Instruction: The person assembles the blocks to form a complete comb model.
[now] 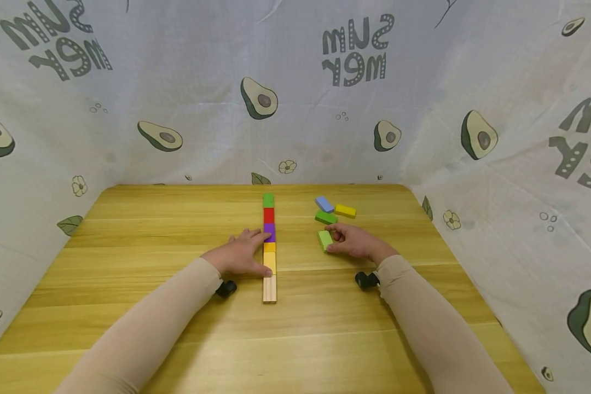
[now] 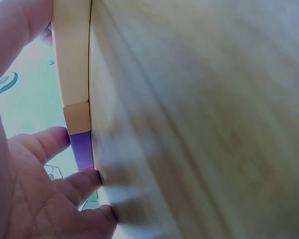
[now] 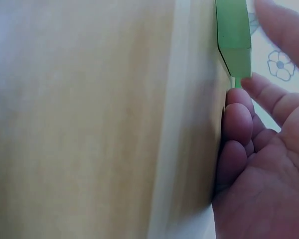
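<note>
From the left wrist, the left hand [image 2: 40,191], fingers apart, touches a straight row of multicoloured rectangular wooden blocks [image 2: 72,55] — an uneven push could skew it. From the right wrist, the right hand [image 3: 271,159] meets a light-green rectangular wooden block [image 3: 233,32]; a loose grip might slip. From the head, its fingers pinch that block, right of the row on the wooden counter [image 1: 256,355]; the white avocado-print cloth [image 1: 295,54] reads "SUMMER" — mirrored.

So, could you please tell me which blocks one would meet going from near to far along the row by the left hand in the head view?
Bare-wood block → pale yellow block → orange block → purple block → red block → green block.
</note>
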Demonstrator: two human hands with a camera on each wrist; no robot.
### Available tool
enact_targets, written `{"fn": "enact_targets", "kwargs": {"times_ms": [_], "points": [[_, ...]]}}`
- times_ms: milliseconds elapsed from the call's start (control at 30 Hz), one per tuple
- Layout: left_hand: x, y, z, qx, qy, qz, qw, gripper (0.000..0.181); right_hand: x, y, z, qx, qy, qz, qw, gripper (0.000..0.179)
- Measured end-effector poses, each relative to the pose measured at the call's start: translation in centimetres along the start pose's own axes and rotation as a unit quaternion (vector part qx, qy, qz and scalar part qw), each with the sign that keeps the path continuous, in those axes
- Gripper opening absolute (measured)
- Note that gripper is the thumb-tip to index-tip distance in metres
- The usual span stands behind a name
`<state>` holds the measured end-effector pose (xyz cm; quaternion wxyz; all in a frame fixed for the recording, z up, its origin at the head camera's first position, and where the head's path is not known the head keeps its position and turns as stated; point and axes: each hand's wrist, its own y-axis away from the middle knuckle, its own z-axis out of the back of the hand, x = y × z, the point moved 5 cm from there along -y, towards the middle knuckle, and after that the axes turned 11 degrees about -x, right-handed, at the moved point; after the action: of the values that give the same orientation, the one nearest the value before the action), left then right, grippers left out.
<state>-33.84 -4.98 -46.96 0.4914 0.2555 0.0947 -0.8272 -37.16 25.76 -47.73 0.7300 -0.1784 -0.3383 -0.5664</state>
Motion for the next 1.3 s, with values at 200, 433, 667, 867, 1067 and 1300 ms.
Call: {"fn": "enact_targets", "kwargs": {"times_ms": [200, 433, 667, 867, 1067, 1300], "points": [[0.18, -0.09, -0.17, -0.002, 0.008, 0.000, 1.0000, 0.105, 0.18, -0.07, -0.28, -0.014, 0.018, -0.002, 0.9997, 0.073], [0.38, -0.09, -0.19, -0.004, 0.007, 0.007, 0.9999, 0.106, 0.63, -0.04, -0.48, -0.025, 0.042, -0.004, 0.9988, 0.073], [0.32, -0.11, -0.12, -0.006, 0.009, 0.005, 0.9999, 0.106, 0.75, 0.01, -0.32, -0.025, 0.040, 0.002, 0.9989, 0.071], [0.35, -0.08, -0.01, -0.008, 0.007, 0.006, 0.9999, 0.106, 0.72, -0.07, -0.24, -0.033, 0.047, 0.009, 0.9983, 0.065], [0.35, -0.09, 0.06, -0.007, 0.009, 0.007, 0.9999, 0.106, 0.74, -0.06, -0.19, -0.034, 0.037, 0.003, 0.9987, 0.059], [0.43, -0.10, -0.22, -0.003, 0.011, 0.010, 0.9999, 0.106, 0.87, -0.36, 0.02, -0.037, 0.080, 0.003, 0.9961, 0.052]]}}
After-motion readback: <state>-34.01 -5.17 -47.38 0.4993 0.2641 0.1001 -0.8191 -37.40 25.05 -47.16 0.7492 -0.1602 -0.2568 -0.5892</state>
